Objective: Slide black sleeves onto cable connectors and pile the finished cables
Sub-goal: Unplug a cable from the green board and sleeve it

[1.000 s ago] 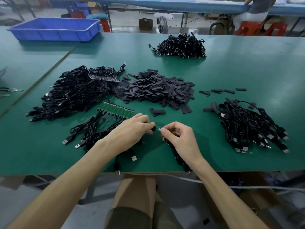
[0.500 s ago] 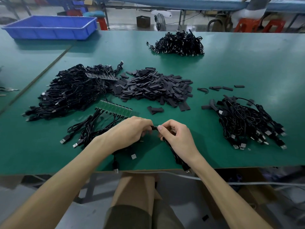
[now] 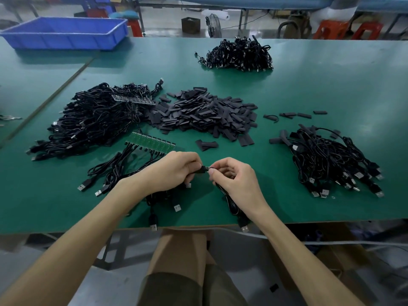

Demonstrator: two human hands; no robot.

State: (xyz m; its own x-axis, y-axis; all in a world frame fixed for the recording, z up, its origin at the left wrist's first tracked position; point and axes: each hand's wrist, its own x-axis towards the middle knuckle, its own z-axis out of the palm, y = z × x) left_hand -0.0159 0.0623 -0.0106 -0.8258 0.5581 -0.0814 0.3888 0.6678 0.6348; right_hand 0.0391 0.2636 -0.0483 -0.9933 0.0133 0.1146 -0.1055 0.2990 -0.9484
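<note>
At the bench (image 3: 309, 208) front edge, the left hand (image 3: 174, 171) pinches the sleeve (image 3: 201, 169) and the right hand (image 3: 236, 182) grips the cable (image 3: 229, 203): sleeving is judged underway. Next, seat the sleeve fully.

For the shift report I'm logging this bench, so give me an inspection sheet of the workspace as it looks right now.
surface: green table, bare between the heaps.
job's things: loose sleeve heap at centre; left cable heap; right cable pile, sleeves showing; far cable pile.
clutter: stray sleeves beyond the right pile; green board strip with cables attached.
grips: left hand pinches a black sleeve; right hand pinches the held cable's end at it.
cables: held cable runs under the right wrist to the near edge, its USB plug overhanging.
surroundings: blue bin on the next table; red stools and a fan beyond.
</note>
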